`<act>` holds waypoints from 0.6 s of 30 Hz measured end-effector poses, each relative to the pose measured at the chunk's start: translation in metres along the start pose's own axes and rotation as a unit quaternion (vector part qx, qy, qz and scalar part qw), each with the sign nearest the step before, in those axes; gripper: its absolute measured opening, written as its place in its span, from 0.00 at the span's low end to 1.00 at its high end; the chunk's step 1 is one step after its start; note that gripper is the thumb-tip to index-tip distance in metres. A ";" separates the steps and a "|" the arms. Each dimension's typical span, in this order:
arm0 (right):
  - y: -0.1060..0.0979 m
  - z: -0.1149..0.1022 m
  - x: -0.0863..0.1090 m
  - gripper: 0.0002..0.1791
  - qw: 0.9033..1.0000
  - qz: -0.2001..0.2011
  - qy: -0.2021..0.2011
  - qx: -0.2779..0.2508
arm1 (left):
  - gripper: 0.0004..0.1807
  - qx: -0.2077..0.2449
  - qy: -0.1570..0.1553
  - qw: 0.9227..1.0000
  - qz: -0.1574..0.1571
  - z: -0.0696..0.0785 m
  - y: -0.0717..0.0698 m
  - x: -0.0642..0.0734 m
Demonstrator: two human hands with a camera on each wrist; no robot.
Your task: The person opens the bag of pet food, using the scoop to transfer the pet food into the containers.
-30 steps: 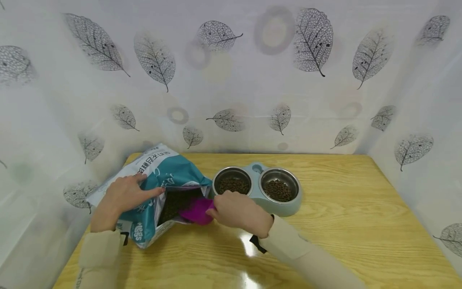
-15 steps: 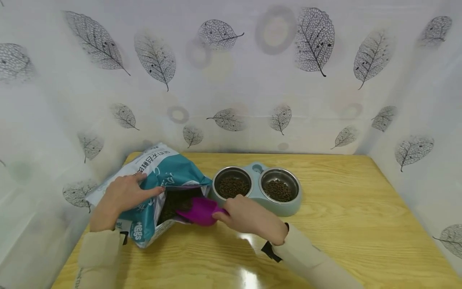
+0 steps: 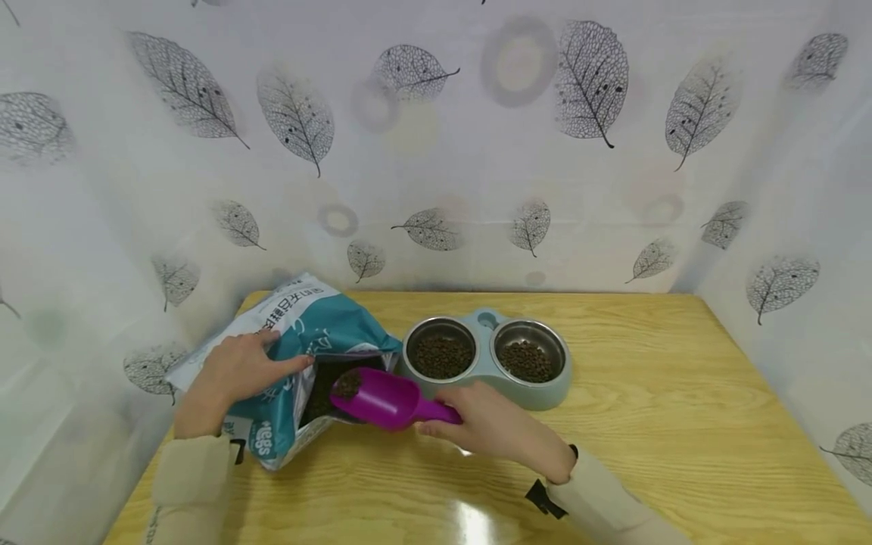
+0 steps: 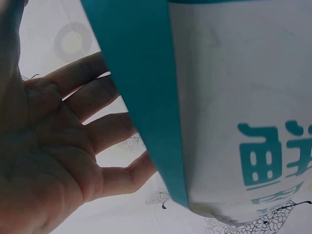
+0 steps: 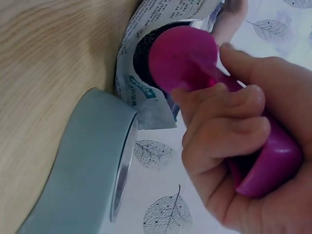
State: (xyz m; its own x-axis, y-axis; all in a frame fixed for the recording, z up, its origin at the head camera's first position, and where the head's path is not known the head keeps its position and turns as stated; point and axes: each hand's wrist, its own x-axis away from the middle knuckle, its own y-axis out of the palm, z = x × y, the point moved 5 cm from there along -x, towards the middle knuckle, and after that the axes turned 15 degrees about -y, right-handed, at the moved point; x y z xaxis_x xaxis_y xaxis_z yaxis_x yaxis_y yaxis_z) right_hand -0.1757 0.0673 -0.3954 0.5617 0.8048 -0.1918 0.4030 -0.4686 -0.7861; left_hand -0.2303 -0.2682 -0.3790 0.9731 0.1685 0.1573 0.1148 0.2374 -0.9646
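Note:
My right hand (image 3: 487,424) grips the handle of a purple scoop (image 3: 388,401), its fingers wrapped round it in the right wrist view. Brown kibble (image 3: 347,384) lies in the scoop's front end, at the mouth of a teal and white pet food bag (image 3: 344,314). That bag lies on its side, its opening facing right, with dark kibble inside. Across the bag's upper side rests my left hand (image 3: 238,371), thumb stretched toward the lip of the opening. In the left wrist view its fingers (image 4: 109,131) are spread, their tips hidden behind the bag.
Right of the bag stands a pale blue double feeder (image 3: 538,393). Its two steel bowls each hold brown kibble. Everything sits on a wooden table (image 3: 647,378), with a leaf-patterned curtain (image 3: 450,159) behind and at both sides.
My right hand has drawn the scoop back out toward the right, and kibble now shows in its front end. My left hand has stayed on the bag.

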 end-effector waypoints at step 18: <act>-0.001 0.000 0.020 0.10 0.992 0.106 -0.049 -0.039 | 0.56 0.000 0.000 1.000 0.004 0.002 0.000 0.002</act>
State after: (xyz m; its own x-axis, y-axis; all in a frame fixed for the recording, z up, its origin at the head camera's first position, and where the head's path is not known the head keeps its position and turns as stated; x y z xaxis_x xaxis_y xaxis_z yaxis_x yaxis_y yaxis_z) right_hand -0.1648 0.0838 -0.3989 0.5679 0.7148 -0.4081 0.3406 -0.6555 -0.6740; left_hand -0.2289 -0.2660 -0.3783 0.9742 0.1699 0.1487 0.1063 0.2358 -0.9660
